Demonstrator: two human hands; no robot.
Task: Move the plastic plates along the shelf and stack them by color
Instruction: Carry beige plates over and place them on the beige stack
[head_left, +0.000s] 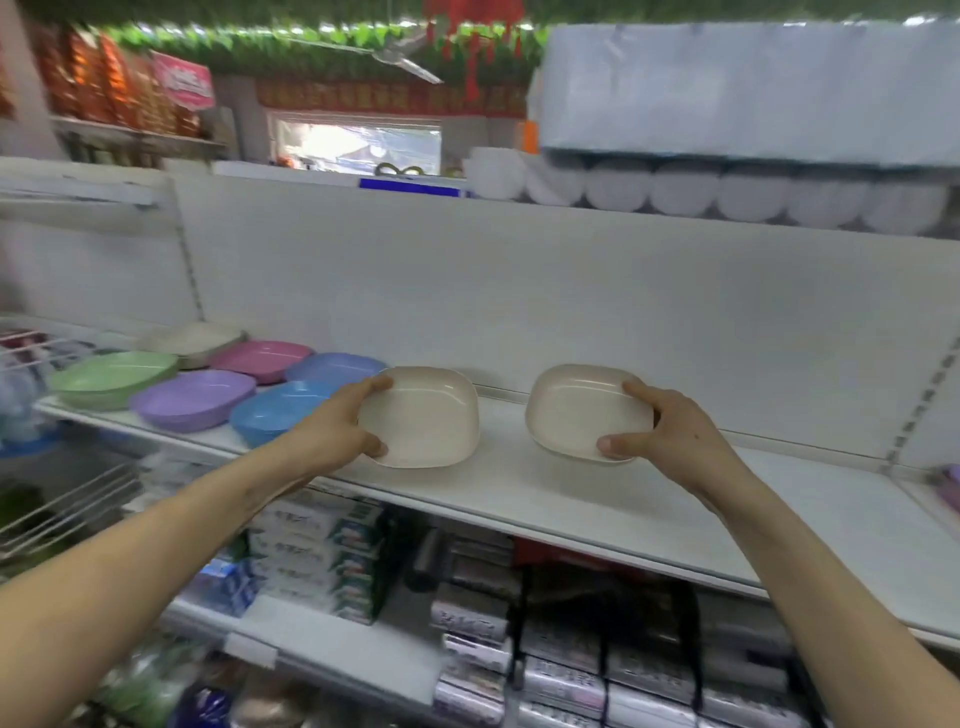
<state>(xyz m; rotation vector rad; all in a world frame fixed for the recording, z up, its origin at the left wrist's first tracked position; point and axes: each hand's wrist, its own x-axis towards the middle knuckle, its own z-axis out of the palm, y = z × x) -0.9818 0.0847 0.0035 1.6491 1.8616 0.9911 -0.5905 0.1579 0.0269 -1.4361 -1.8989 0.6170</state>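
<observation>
Plates in cream are sitting at the middle of the shelf (545, 499): my left grip (337, 431) is clasping the left plate (423, 415), my right grip (670, 431) is clasping the right plate (582, 410). Coloured plates (192, 397) are lying at the shelf's left end.

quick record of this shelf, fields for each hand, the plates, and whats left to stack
left grip: holds left beige plate by its left rim
right grip: holds right beige plate by its right rim
held plates: side by side, apart, mid shelf
front row, left: green plate, purple plate, blue plate
back row, left: back beige plate, pink plate, violet plate
left to do: the two held beige plates are not yet stacked
</observation>
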